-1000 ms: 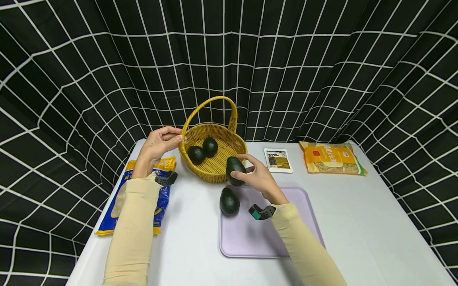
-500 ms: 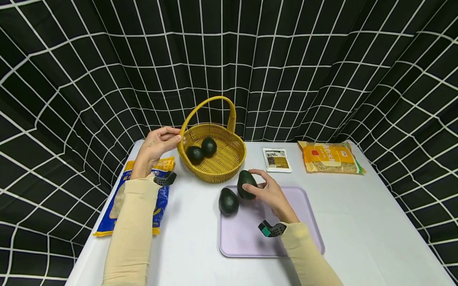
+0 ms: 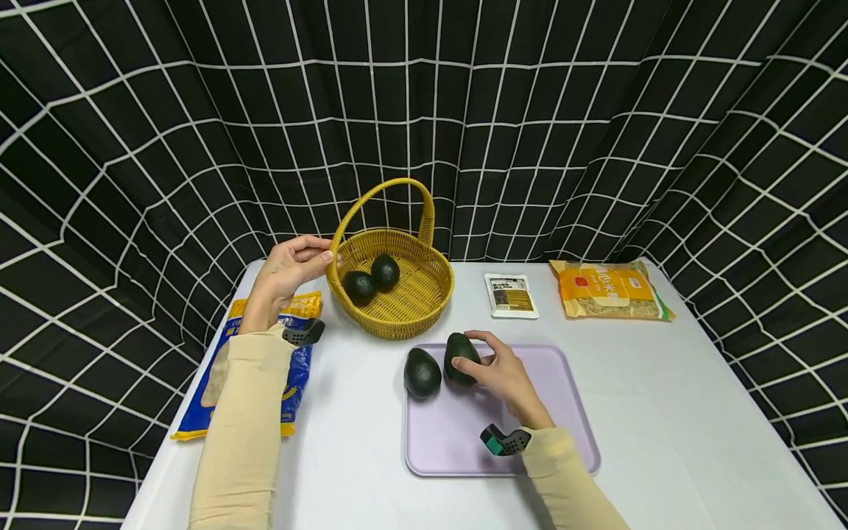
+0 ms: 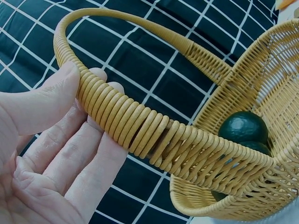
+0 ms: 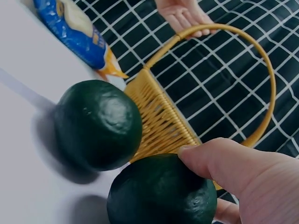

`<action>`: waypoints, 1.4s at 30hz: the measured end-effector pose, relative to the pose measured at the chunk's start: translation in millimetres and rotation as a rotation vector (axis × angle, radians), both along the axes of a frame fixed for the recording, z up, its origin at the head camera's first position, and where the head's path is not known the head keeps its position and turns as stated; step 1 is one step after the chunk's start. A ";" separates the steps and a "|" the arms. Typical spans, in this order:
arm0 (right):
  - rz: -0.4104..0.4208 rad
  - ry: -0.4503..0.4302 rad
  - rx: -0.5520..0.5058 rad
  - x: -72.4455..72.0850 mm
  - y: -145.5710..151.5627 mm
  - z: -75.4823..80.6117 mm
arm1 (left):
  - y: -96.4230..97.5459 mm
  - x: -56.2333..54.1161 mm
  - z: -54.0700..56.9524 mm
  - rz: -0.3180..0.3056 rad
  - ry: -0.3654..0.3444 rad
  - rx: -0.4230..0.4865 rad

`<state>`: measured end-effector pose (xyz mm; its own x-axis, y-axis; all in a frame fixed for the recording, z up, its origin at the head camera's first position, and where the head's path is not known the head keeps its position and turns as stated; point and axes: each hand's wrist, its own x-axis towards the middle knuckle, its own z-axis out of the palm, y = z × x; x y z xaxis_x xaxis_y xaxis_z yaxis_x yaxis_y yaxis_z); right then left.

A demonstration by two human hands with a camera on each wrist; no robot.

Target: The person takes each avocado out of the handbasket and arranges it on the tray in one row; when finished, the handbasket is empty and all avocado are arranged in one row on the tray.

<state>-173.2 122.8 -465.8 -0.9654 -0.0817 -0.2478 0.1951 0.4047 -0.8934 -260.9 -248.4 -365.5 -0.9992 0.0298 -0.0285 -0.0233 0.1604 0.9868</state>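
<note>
Down from the yellow basket [image 3: 414, 324] has come one avocado [image 3: 457, 347] since a second ago. I see the right hand [image 3: 501, 374] pinching it over the purple tray [image 3: 440, 445]; I can't tell if it touches. Another avocado [image 3: 422, 374] sits just left of that hand. The left hand [image 3: 288, 271] grips the basket's handle [image 3: 376, 193], with two more avocados [image 3: 385, 272] inside, right of its fingers.

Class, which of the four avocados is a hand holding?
The rightmost avocado: the right hand grips it. No hand touches the neighbouring avocado at the left edge of the tray or the two avocados in the basket.
</note>
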 end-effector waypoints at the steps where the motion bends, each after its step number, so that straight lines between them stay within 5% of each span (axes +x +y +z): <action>1: -0.003 0.002 0.008 0.9 -0.1 -1.5 | -0.1 0.2 0.0 0.000 -0.002 0.000; 12: -0.019 0.009 0.092 8.6 -4.3 -9.0 | 0.0 0.5 -0.3 -0.011 0.012 0.016; 32: 0.098 0.111 0.311 14.2 -1.8 -5.8 | 1.1 -0.2 -0.8 -0.005 0.003 0.024; 42: 0.094 0.097 0.305 13.9 2.2 -3.7 | 1.0 1.3 1.2 -0.005 0.001 0.018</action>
